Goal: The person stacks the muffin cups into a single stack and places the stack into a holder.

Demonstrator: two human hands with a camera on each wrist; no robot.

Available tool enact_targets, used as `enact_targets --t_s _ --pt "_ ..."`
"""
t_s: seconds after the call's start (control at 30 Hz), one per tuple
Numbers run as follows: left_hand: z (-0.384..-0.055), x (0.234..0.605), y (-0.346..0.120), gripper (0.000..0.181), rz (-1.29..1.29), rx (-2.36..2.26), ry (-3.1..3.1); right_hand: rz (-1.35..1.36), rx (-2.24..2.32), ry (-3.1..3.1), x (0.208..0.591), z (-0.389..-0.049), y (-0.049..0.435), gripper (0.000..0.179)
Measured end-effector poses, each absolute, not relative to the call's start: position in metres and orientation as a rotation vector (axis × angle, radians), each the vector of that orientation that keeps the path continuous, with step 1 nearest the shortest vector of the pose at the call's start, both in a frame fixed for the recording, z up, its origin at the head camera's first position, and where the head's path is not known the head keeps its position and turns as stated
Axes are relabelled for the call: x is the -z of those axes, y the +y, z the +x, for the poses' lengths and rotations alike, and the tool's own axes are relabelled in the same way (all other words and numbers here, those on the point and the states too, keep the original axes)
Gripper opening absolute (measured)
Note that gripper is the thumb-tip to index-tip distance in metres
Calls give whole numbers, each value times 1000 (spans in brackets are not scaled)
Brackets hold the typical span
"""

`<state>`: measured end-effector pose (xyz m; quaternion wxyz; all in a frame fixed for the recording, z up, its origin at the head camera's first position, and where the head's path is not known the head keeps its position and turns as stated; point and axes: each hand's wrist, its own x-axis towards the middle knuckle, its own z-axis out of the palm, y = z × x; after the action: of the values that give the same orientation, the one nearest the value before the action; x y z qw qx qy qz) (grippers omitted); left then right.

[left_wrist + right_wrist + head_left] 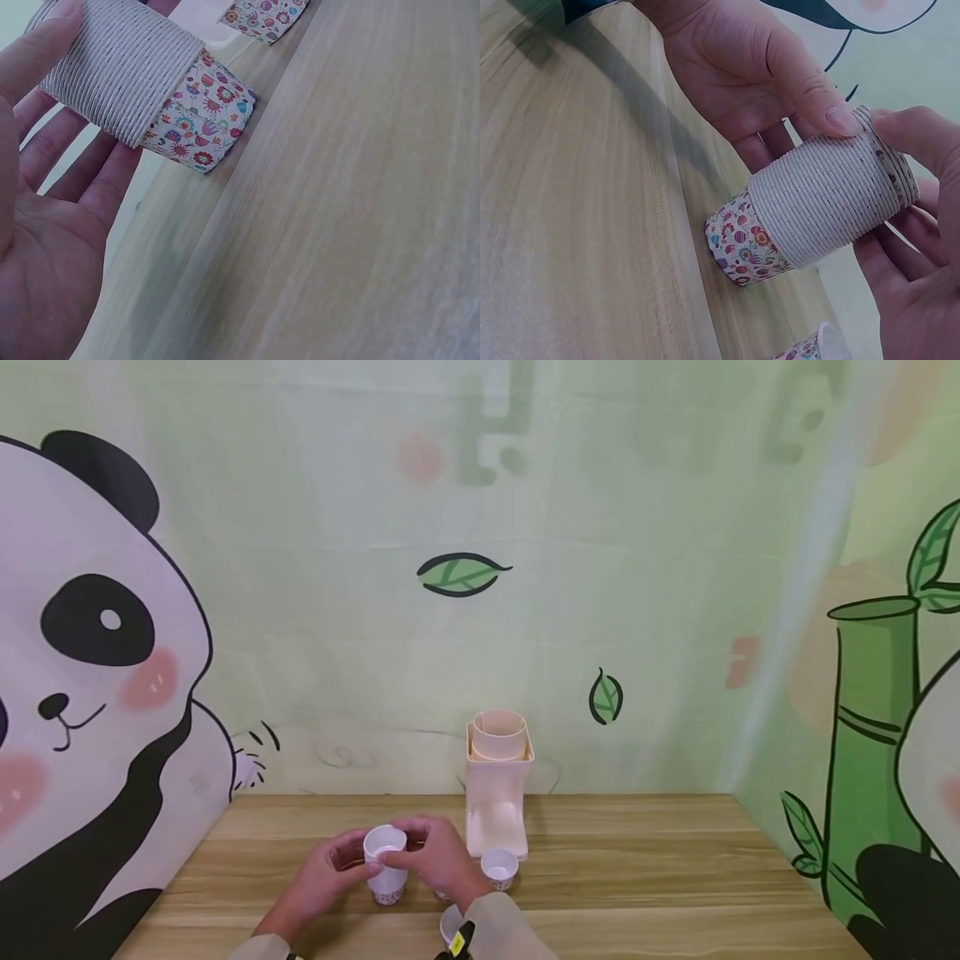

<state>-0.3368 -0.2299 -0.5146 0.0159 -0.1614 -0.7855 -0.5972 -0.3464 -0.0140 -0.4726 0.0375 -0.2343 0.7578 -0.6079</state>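
Note:
A stack of nested paper cups (387, 875) with white rims and a floral print at the base stands upright, close over the wooden table. My left hand (318, 881) holds its side, thumb in front and fingers behind. At the top, my right hand (442, 853) pinches the uppermost cups between thumb and fingers. In the right wrist view, a strip of floral print shows between those top cups and the rest of the stack (817, 202). The ribbed row of rims and the printed bottom cup (202, 120) fill the upper left of the left wrist view.
A pale pink dispenser (497, 814) with a round tube on top stands at the back of the table (637, 868). One small cup (499, 868) sits at its foot. Another cup (451, 925) is nearer, partly behind my right wrist. A panda-printed cloth (337, 610) hangs behind.

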Motion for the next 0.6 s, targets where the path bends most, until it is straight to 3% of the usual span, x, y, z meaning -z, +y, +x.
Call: enact_targets --t_s 0.6 --pt "-341 518 -230 53 -503 1862 -2454 -728 1856 2319 475 -348 -10 46"
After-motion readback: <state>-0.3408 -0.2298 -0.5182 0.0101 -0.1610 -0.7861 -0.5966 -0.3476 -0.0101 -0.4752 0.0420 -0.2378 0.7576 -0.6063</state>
